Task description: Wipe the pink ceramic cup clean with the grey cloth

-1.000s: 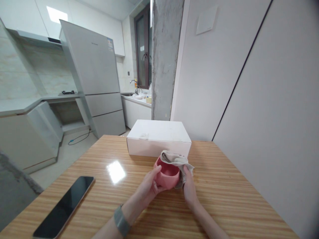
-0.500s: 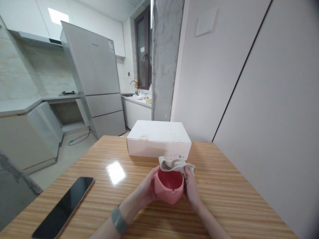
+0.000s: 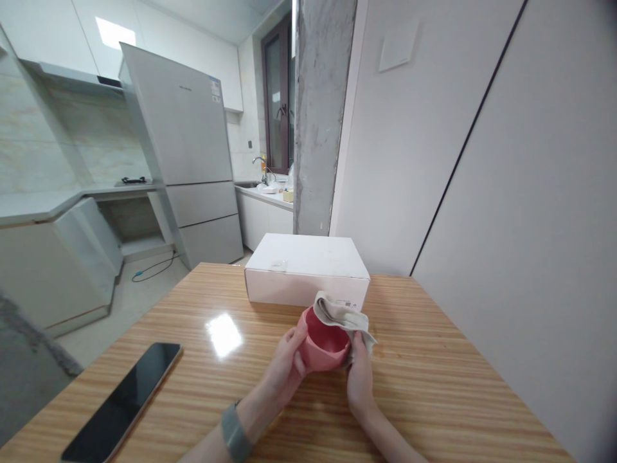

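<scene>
A pink bowl (image 3: pixel 324 344) is held just above the wooden table (image 3: pixel 434 386), tilted so its opening faces me. My left hand (image 3: pixel 285 366) is wrapped round the bowl's left side. My right hand (image 3: pixel 359 376) presses a beige cloth (image 3: pixel 343 317) against the bowl's right rim, and the cloth drapes over the far edge and down the right side. A grey band sits on my left wrist.
A closed white box (image 3: pixel 307 267) lies on the table right behind the bowl. A black phone (image 3: pixel 123 402) lies face up at the near left. A white wall runs along the table's right side. A fridge (image 3: pixel 186 148) and kitchen counters stand beyond the table's left edge.
The bowl has been turned in my hands, tipping toward me and then back. The cloth has shifted along the rim with my right hand.
</scene>
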Available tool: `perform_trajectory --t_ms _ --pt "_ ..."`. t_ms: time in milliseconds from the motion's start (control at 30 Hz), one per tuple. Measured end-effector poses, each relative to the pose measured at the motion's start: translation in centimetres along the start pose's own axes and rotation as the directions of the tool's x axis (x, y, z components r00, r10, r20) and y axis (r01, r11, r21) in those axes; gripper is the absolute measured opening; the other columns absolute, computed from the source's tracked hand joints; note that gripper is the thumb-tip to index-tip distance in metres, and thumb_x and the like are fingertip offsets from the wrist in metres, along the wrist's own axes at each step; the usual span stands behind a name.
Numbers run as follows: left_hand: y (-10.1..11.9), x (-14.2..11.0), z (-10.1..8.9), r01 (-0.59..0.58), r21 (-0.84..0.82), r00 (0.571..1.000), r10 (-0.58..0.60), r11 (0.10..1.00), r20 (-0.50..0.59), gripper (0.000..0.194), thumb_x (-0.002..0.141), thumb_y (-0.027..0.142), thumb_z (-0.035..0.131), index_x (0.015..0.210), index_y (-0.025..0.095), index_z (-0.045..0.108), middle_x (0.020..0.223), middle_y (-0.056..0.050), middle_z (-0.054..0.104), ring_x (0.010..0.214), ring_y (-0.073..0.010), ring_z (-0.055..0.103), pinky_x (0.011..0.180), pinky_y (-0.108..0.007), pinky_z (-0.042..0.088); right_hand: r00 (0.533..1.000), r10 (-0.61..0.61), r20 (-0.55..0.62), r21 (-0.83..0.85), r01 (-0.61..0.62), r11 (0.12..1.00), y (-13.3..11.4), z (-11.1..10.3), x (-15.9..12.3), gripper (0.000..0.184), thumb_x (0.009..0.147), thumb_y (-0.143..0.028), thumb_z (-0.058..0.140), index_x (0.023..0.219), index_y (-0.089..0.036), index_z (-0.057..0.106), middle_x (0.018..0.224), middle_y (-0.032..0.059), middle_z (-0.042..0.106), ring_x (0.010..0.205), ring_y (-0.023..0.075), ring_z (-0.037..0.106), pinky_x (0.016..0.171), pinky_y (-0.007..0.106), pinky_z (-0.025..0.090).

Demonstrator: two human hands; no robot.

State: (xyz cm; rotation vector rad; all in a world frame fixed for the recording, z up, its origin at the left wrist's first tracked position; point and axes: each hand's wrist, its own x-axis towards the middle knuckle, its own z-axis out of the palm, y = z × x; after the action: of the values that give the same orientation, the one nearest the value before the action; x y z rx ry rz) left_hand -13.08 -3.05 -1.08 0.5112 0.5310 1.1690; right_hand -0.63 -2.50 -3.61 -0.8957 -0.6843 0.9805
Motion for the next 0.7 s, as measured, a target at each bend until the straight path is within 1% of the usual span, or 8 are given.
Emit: perform_trajectory --t_ms 67,133,233,300,367,433,600,700 --pt "-0.5 0.1 -0.2 -0.095 -0.006 0.995 0.095 0.995 0.014 0.032 0.077 0.036 0.073 0.100 0.015 0.065 0.113 -0.011 0.069 0.111 -0.0259 0.061 0.095 -0.036 0.048 0.997 -0.050 -0.051 -0.047 0.047 0.998 0.4 0.2 -0.4 0.045 0.079 -0.056 0.058 0.102 -0.020 0.069 0.111 0.0048 0.071 0.109 0.0240 0.059 0.103 0.039 0.038" --pt "-0.8 0.3 -0.4 -0.112 0.014 0.994 0.112 0.994 -0.003 0.033 0.076 0.036 0.075 0.099 0.015 0.065 0.110 -0.011 0.070 0.105 -0.0234 0.063 0.089 -0.032 0.051 0.996 -0.052 -0.068 -0.069 0.048 0.996 0.5 0.2 -0.3 0.045 0.079 -0.055 0.058 0.103 -0.019 0.069 0.110 0.0055 0.071 0.111 0.0245 0.058 0.103 0.040 0.037" --pt "-0.5 0.5 -0.9 0.012 0.109 0.999 -0.008 0.994 -0.038 0.037 0.075 0.037 0.075 0.101 0.014 0.062 0.107 -0.013 0.070 0.092 -0.0211 0.067 0.076 -0.029 0.055 0.999 0.017 -0.046 -0.027 -0.018 0.999 0.1 0.0 0.6 0.043 0.078 -0.055 0.059 0.100 -0.020 0.070 0.107 0.0041 0.072 0.112 0.0242 0.058 0.105 0.039 0.036" --pt "-0.1 0.4 -1.2 0.095 0.189 0.995 -0.086 0.977 -0.056 0.041 0.074 0.038 0.075 0.105 0.014 0.060 0.106 -0.013 0.070 0.083 -0.0200 0.069 0.068 -0.029 0.057 0.992 0.127 0.025 0.031 -0.128 0.991 -0.3 -0.2 1.7 0.042 0.075 -0.055 0.060 0.097 -0.021 0.070 0.103 0.0024 0.074 0.111 0.0245 0.060 0.105 0.039 0.036" --pt "0.3 0.2 -1.3 0.152 0.255 0.988 -0.139 0.955 -0.068 0.045 0.074 0.039 0.075 0.108 0.014 0.059 0.106 -0.014 0.071 0.079 -0.0200 0.069 0.065 -0.030 0.058 0.964 0.242 0.111 0.065 -0.250 0.966 -0.9 -0.5 2.7 0.039 0.073 -0.054 0.062 0.092 -0.021 0.072 0.095 0.0023 0.076 0.107 0.0265 0.063 0.102 0.040 0.041" --pt "0.6 -0.1 -1.2 0.199 0.298 0.980 -0.187 0.934 -0.069 0.048 0.074 0.040 0.074 0.110 0.013 0.058 0.106 -0.014 0.071 0.077 -0.0206 0.070 0.064 -0.031 0.059 0.937 0.308 0.162 0.064 -0.322 0.945 -1.6 -0.8 3.4 0.035 0.071 -0.050 0.064 0.088 -0.021 0.073 0.086 0.0032 0.077 0.100 0.0287 0.067 0.096 0.043 0.046" --pt "0.8 -0.3 -1.0 0.324 0.290 0.939 -0.343 0.900 0.016 0.053 0.084 0.055 0.056 0.115 0.012 0.059 0.109 -0.015 0.070 0.078 -0.0231 0.071 0.062 -0.034 0.060 0.897 0.386 0.217 0.031 -0.402 0.915 -2.7 -1.1 3.8 0.028 0.070 -0.046 0.065 0.079 -0.020 0.073 0.072 0.0040 0.077 0.087 0.0304 0.072 0.088 0.043 0.052" --pt "0.7 0.0 -1.1 0.340 0.263 0.931 -0.362 0.903 0.039 0.056 0.087 0.055 0.050 0.123 0.013 0.056 0.109 -0.016 0.070 0.081 -0.0253 0.071 0.061 -0.035 0.060 0.887 0.390 0.246 0.031 -0.410 0.912 -2.5 -1.0 3.6 0.030 0.072 -0.047 0.065 0.083 -0.020 0.074 0.077 0.0036 0.078 0.090 0.0294 0.071 0.090 0.042 0.051"
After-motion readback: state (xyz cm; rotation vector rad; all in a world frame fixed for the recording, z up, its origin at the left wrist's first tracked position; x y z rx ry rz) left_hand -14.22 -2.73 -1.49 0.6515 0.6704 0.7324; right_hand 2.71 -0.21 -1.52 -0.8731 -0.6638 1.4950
